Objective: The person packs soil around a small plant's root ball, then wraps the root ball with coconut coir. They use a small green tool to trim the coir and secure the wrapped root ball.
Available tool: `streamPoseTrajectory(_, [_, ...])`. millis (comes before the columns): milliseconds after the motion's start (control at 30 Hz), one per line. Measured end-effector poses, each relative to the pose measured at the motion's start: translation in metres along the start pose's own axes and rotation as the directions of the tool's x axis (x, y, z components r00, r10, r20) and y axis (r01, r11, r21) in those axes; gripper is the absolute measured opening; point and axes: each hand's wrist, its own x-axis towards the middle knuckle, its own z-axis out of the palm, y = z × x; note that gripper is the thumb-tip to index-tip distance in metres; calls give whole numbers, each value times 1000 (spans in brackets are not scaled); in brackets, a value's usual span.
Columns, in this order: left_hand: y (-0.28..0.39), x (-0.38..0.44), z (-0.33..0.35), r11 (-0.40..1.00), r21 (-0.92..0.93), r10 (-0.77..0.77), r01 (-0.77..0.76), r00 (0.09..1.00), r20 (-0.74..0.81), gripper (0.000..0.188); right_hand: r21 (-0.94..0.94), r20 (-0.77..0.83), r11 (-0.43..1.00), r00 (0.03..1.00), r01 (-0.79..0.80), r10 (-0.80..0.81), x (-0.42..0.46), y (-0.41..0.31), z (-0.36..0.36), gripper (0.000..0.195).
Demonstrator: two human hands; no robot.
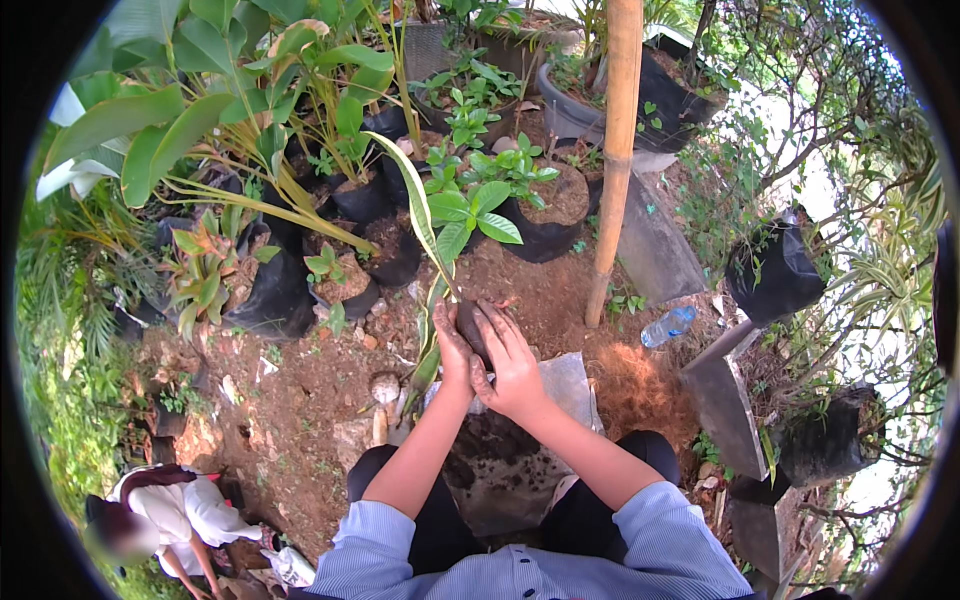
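Note:
My left hand (pixel 453 346) and my right hand (pixel 506 358), both soiled, are cupped around a dark ball of soil (pixel 472 330) at the base of a snake plant. One long, yellow-edged snake plant leaf (pixel 411 180) rises from the ball and leans up and to the left. More variegated leaves (pixel 427 360) hang down beside my left hand. Under my forearms, between my knees, a grey sheet (pixel 574 382) lies on the ground with loose dark soil (pixel 499 457) on it. The underside of the ball is hidden by my fingers.
Black plant bags (pixel 277 292) and large pots (pixel 562 112) with plants stand ahead. A bamboo pole (pixel 616 165) rises ahead to the right. A plastic bottle (pixel 669 326) lies near brown fibre (pixel 641 390). Concrete slabs (pixel 724 412) stand at the right. Another person (pixel 176 510) bends at lower left.

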Motion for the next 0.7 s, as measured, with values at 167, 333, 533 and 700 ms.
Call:
streamPoseTrajectory(167, [-2,2,-11,999,-38,-31,31,999,-20,66,-8,68,1000,998,6,-6,-4,3,5,58])
streamPoseTrajectory(333, [18,1,1,994,-45,-103,99,988,-116,64,621,130,751,974,-226,185,3,9,-4,54])
streamPoseTrajectory(533, [23,-3,12,971,-157,-177,178,984,22,65,752,166,581,943,-311,290,7,7,-15,66])
streamPoseTrajectory(700, [22,-1,8,946,-245,-189,215,974,124,66,705,111,678,977,-207,184,9,8,-18,59])
